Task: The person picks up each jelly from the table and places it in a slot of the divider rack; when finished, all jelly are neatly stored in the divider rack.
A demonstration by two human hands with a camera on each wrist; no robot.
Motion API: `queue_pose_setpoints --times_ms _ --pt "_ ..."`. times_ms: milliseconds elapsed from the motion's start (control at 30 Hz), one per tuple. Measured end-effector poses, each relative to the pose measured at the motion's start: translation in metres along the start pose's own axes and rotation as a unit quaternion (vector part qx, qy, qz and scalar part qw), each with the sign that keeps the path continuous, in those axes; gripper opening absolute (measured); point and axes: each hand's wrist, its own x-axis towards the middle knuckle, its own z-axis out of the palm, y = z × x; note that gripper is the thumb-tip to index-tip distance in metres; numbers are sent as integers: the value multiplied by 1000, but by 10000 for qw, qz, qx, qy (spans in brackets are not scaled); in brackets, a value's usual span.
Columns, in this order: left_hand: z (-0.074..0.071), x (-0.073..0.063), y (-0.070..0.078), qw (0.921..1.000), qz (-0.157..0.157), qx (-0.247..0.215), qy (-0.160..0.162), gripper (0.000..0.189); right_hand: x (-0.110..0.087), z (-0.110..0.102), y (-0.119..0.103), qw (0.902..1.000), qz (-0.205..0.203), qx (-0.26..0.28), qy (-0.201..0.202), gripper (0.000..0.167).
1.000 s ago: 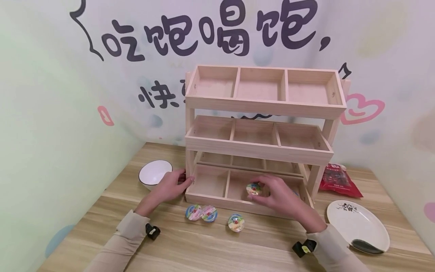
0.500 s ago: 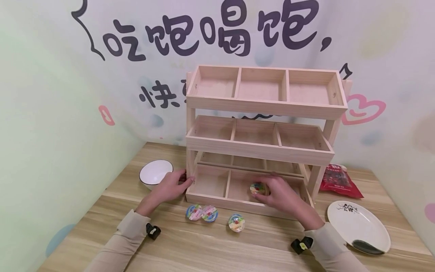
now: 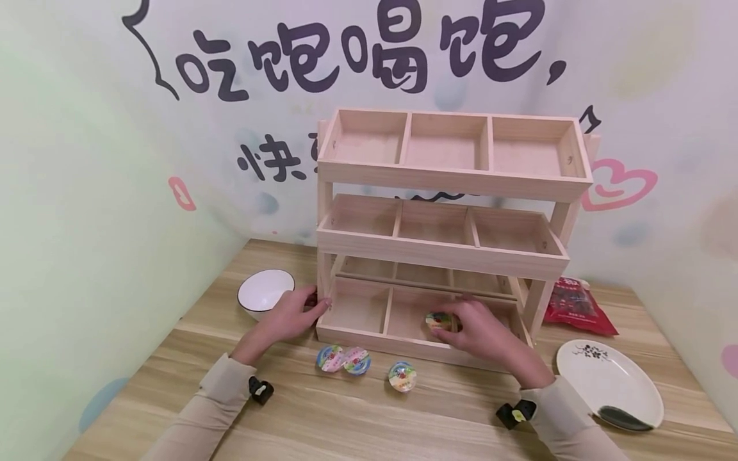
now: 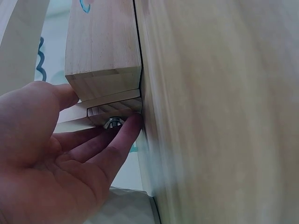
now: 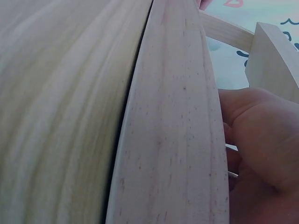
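Observation:
A three-tier wooden rack (image 3: pixel 444 248) with divided trays stands against the wall. Its lower left corner is held by my left hand (image 3: pixel 291 315); in the left wrist view the thumb lies against the tray end (image 4: pixel 105 81) and the fingers reach round the post beside a metal nut (image 4: pixel 113 122). In the bottom tray's middle compartment, my right hand (image 3: pixel 481 333) pinches a jelly cup (image 3: pixel 436 321) with a printed lid. The tray's front board (image 5: pixel 173 116) hides that cup in the right wrist view. Two jelly cups (image 3: pixel 343 360) lie side by side before the rack, and another jelly cup (image 3: pixel 401 376) lies to their right.
A white bowl (image 3: pixel 265 289) with a dark rim sits left of the rack, close behind my left hand. To the right are a red snack bag (image 3: pixel 579 307) and an oval plate (image 3: pixel 611 384). Everything stands on a wood-grain table (image 3: pixel 346 429).
My right hand has moved slightly right with the jelly cup, deeper into the middle compartment. My left hand keeps its hold on the rack's corner.

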Motion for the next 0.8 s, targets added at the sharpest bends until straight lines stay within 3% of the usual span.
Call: queue_pose_setpoints --times_ms 333,633,800 --pt "0 0 0 10000 -6 13 -40 43 -1 -4 0 9993 173 253 -214 33" --pt "-1 0 -1 10000 -53 26 -48 43 -1 -2 3 9998 128 124 -112 33" --pt "0 1 -1 9999 -92 53 -81 45 -2 -4 3 9994 191 205 -195 42"
